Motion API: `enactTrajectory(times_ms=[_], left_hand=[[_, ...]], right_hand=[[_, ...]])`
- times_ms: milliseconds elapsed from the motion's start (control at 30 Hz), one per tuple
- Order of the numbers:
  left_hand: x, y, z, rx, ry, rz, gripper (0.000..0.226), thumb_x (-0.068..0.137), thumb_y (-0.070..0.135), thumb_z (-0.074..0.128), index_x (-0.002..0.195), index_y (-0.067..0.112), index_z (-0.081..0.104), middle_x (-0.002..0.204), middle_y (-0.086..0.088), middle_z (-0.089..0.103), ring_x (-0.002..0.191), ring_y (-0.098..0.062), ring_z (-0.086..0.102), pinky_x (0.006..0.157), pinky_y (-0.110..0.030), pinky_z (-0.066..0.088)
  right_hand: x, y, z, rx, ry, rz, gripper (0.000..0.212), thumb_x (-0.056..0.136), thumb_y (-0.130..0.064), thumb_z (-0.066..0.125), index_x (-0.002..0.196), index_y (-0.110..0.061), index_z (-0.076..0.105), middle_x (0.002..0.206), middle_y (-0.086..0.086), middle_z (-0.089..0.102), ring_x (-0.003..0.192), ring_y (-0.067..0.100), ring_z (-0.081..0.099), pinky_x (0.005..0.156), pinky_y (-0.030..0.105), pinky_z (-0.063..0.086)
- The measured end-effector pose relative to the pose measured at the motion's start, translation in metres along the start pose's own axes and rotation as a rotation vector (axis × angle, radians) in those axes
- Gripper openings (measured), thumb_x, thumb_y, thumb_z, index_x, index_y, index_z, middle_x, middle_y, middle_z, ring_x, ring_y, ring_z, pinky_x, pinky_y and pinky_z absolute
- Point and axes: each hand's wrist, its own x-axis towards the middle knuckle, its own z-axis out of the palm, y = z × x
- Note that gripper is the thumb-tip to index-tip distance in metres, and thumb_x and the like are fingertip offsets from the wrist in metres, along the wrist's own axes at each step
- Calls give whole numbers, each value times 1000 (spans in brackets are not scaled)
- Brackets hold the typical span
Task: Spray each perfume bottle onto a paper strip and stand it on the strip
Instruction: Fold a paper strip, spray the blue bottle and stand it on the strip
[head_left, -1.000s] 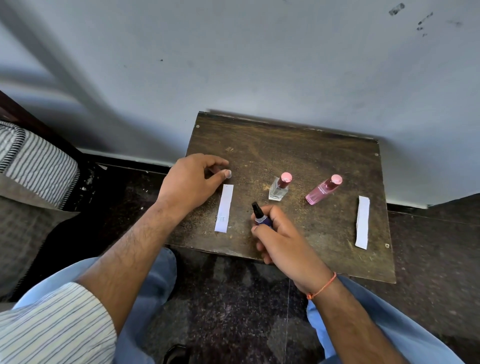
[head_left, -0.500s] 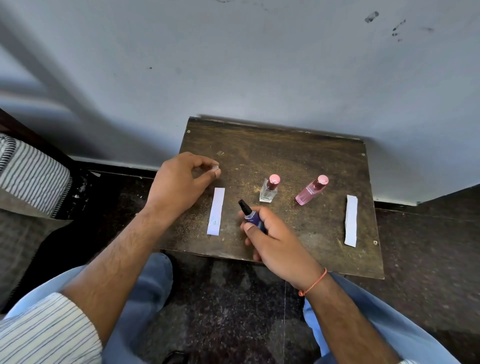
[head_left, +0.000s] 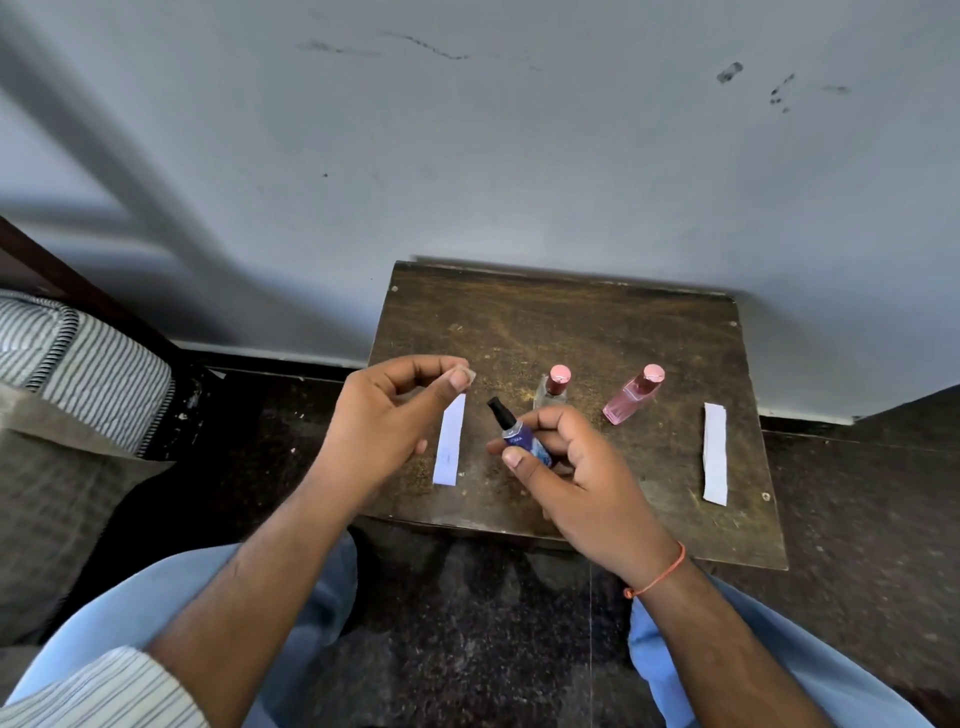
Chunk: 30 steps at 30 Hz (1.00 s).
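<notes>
We see our right hand (head_left: 576, 473) holding the blue perfume bottle (head_left: 522, 439) above the near middle of the small wooden table (head_left: 597, 322); thumb and curled fingers wrap its body, and its black spray nozzle (head_left: 496, 406) is bare and tilts toward ten o'clock. Our left hand (head_left: 387, 415) is raised at nine o'clock from that bottle, with thumb and forefinger pinching a small clear cap (head_left: 469, 375), the other fingers curled loosely.

Between the two hands a white paper strip (head_left: 449, 441) lies flat on the table, running from twelve to six o'clock. At one o'clock from the blue bottle stands a clear bottle with a pink cap (head_left: 555, 387), and at two o'clock a pink bottle with a pink cap (head_left: 631, 395); both stand on the bare wood. A second paper strip (head_left: 715, 452) lies at three o'clock, near the table's right edge, well apart from the bottles.
</notes>
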Motion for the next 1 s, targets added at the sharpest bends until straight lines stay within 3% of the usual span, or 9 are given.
enactTrajectory(times_ms=[100, 200, 367, 467, 600, 733, 833, 1000], left_hand=[[9, 3, -2, 2, -67, 12, 37, 84, 63, 82, 105, 33, 86, 82, -10, 82, 41, -9, 44, 43, -19, 42], [7, 0, -7, 0, -104, 27, 37, 84, 62, 84, 104, 32, 86, 71, -13, 74, 41, -8, 43, 42, -18, 41], [6, -5, -11, 24, -150, 66, 38, 84, 63, 84, 104, 32, 87, 85, -27, 77, 42, -10, 43, 43, -20, 42], [3, -7, -12, 40, -155, 90, 35, 84, 63, 83, 104, 34, 87, 91, -8, 84, 43, -8, 48, 43, -19, 44], [4, -8, -10, 44, -159, 89, 24, 88, 51, 83, 103, 32, 87, 89, -24, 80, 43, -10, 47, 44, -19, 42], [2, -4, -7, 47, -193, 97, 18, 88, 40, 84, 102, 29, 88, 89, -6, 85, 46, -5, 52, 45, -18, 46], [2, -2, -6, 37, -191, 103, 18, 88, 38, 84, 102, 28, 88, 90, -3, 85, 47, -8, 53, 45, -19, 47], [2, -1, -6, 11, -182, 106, 15, 88, 33, 84, 102, 27, 88, 89, -21, 81, 51, -22, 51, 44, -19, 46]], right_hand=[[1, 1, 1, -22, 43, 0, 20, 101, -41, 73, 118, -47, 64, 115, -18, 81, 98, 3, 76, 75, 22, 54], [4, 3, 6, -31, 70, -15, 19, 101, -35, 75, 118, -41, 68, 114, -18, 81, 109, 3, 75, 90, 33, 60], [5, 4, 10, -58, 110, -44, 19, 101, -30, 77, 117, -38, 71, 109, -23, 80, 105, 3, 76, 87, 26, 59], [2, 4, 10, -86, 124, -68, 18, 100, -34, 77, 117, -38, 71, 108, -24, 80, 103, 4, 76, 85, 26, 60], [3, 5, 7, -121, 162, -90, 20, 98, -38, 76, 118, -36, 74, 109, -23, 79, 103, 5, 76, 82, 23, 57], [7, 6, 7, -138, 179, -122, 21, 98, -39, 77, 118, -35, 76, 106, -22, 78, 101, 8, 76, 81, 19, 56], [8, 6, 7, -138, 200, -152, 25, 96, -42, 76, 120, -33, 79, 105, -22, 79, 100, 9, 76, 82, 16, 54], [8, 5, 6, -164, 251, -219, 26, 95, -35, 80, 120, -27, 82, 105, -20, 81, 99, 6, 78, 84, 18, 55]])
